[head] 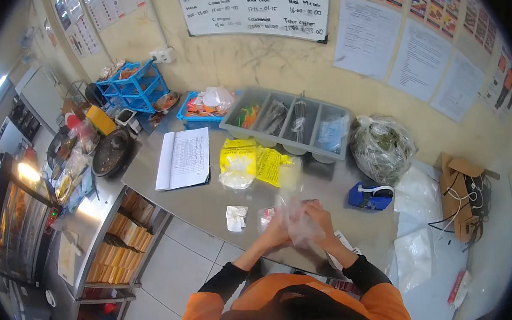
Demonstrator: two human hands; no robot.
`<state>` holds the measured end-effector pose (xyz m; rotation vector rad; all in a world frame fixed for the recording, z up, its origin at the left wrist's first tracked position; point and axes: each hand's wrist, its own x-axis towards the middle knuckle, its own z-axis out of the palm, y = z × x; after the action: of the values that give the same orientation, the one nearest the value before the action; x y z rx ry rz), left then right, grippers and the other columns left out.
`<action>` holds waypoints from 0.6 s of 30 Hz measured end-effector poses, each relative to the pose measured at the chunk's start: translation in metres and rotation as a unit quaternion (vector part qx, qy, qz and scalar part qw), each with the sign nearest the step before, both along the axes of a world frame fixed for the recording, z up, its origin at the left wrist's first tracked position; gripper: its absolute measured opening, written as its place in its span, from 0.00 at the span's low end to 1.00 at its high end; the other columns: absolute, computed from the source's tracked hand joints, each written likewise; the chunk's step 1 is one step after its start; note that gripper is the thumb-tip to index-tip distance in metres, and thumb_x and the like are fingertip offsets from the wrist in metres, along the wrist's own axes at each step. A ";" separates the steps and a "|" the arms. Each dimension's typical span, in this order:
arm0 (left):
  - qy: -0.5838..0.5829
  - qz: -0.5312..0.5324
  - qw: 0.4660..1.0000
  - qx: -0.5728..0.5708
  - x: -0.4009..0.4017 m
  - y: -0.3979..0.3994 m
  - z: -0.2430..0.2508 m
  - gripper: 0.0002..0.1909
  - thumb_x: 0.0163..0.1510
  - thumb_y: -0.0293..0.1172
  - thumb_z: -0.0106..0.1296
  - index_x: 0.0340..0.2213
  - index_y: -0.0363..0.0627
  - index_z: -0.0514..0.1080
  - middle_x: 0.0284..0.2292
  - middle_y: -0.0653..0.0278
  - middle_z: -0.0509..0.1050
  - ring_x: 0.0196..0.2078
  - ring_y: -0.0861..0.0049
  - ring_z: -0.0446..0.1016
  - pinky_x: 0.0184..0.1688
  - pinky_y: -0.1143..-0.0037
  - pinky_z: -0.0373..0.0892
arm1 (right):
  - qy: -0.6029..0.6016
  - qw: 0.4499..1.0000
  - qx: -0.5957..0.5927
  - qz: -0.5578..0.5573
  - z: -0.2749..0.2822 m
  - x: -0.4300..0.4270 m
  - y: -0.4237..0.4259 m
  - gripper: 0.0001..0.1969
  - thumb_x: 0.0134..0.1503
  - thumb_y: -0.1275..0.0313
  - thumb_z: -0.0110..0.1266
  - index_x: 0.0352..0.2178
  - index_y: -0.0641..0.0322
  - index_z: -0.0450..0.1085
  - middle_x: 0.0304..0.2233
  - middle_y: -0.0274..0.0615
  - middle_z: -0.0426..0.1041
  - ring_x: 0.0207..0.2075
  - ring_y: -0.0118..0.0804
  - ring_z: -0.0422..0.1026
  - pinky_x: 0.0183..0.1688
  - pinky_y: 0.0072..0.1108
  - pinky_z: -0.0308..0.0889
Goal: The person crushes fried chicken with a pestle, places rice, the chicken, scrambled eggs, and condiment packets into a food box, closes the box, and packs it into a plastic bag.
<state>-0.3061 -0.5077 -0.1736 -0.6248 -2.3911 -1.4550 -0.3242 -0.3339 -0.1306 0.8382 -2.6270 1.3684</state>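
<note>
Both hands meet low over the steel table's near edge, around a crumpled piece of clear plastic (pixel 299 228). Blur leaves it unsettled whether this is a bag or a thin glove. My left hand (pixel 276 233) grips its left side, fingers partly hidden behind the film. On the other side my right hand (pixel 318 220) has its fingers curled onto the plastic. A small clear packet with red print (pixel 266 217) lies against the left hand. Farther left is a crumpled white paper (pixel 236 218). Beyond the hands, two yellow packs (pixel 237 154) of clear plastic lie side by side.
Along the wall stand a grey compartment bin (pixel 276 133), a blue basket of sachets (pixel 209 107) and a plastic-wrapped bundle of leaves (pixel 381 148). A blue tape dispenser (pixel 369 197) sits right, an open notebook (pixel 183 159) left. Farther right is a cardboard box with cables (pixel 458 202).
</note>
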 end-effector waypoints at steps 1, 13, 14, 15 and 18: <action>-0.098 -0.043 0.990 0.096 0.001 0.000 -0.002 0.32 0.35 0.34 0.61 0.46 0.41 0.67 0.44 0.55 0.69 0.48 0.66 0.66 0.53 0.68 0.59 | 0.012 0.999 0.008 0.036 0.005 0.001 0.001 0.23 0.42 0.67 0.56 0.43 0.60 0.67 0.39 0.40 0.71 0.44 0.44 0.67 0.51 0.38 0.55; 0.043 -0.225 0.967 -0.111 -0.009 0.045 0.045 0.13 0.39 0.24 0.52 0.32 0.41 0.73 0.31 0.54 0.73 0.35 0.60 0.72 0.41 0.68 0.66 | -0.301 0.872 -0.193 0.334 -0.060 0.002 -0.044 0.27 0.49 0.62 0.54 0.50 0.60 0.62 0.49 0.46 0.65 0.53 0.41 0.61 0.57 0.29 0.50; -0.067 -0.207 0.976 -0.009 -0.017 0.052 0.035 0.13 0.39 0.24 0.53 0.31 0.39 0.73 0.30 0.53 0.73 0.34 0.58 0.72 0.38 0.68 0.66 | -0.293 0.862 -0.183 0.372 -0.071 0.004 -0.043 0.27 0.49 0.62 0.53 0.50 0.60 0.62 0.50 0.47 0.65 0.53 0.41 0.60 0.58 0.29 0.49; -0.180 -0.189 0.961 0.092 -0.023 0.057 0.030 0.12 0.39 0.25 0.53 0.30 0.38 0.73 0.29 0.52 0.74 0.32 0.55 0.72 0.35 0.69 0.66 | -0.287 0.855 -0.163 0.401 -0.085 0.006 -0.038 0.27 0.50 0.61 0.52 0.51 0.60 0.62 0.50 0.47 0.64 0.54 0.40 0.60 0.58 0.29 0.48; -0.150 -0.053 0.987 0.010 -0.048 0.055 0.044 0.11 0.41 0.30 0.56 0.28 0.36 0.73 0.27 0.50 0.74 0.29 0.60 0.72 0.31 0.69 0.66 | -0.248 0.830 -0.032 0.499 -0.157 0.007 -0.008 0.25 0.52 0.61 0.51 0.51 0.60 0.62 0.50 0.46 0.65 0.54 0.39 0.59 0.59 0.28 0.46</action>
<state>-0.3545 -0.4526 -0.1291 -0.5722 -2.5971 -1.7236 -0.3177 -0.3422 -0.2873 2.3340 -2.4428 2.0677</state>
